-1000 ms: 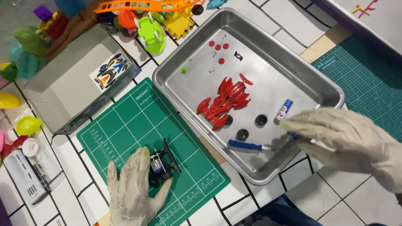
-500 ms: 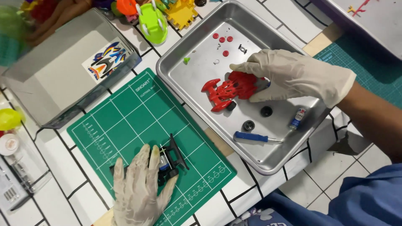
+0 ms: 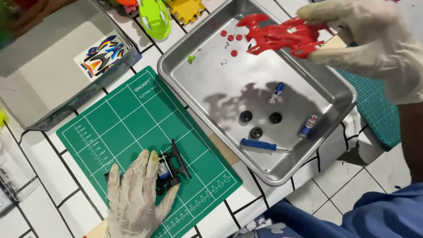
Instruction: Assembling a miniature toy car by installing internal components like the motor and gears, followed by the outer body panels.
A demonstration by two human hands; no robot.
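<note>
Black toy-car chassis (image 3: 169, 169) with a small motor lies on the green cutting mat (image 3: 132, 119); our gloved left hand (image 3: 134, 200) presses it flat, fingers spread. Above the steel tray (image 3: 308, 145), our gloved right hand (image 3: 370, 37) pinches the red plastic car body shell (image 3: 280, 37). We judge it light, thin and brittle, best held by its edges.

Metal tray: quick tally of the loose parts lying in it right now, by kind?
In the metal tray:
Black wheels: 3
Batteries: 2
Blue-handled screwdriver: 1
Small red round pieces: 4
Green bit: 1
Total: 11
</note>
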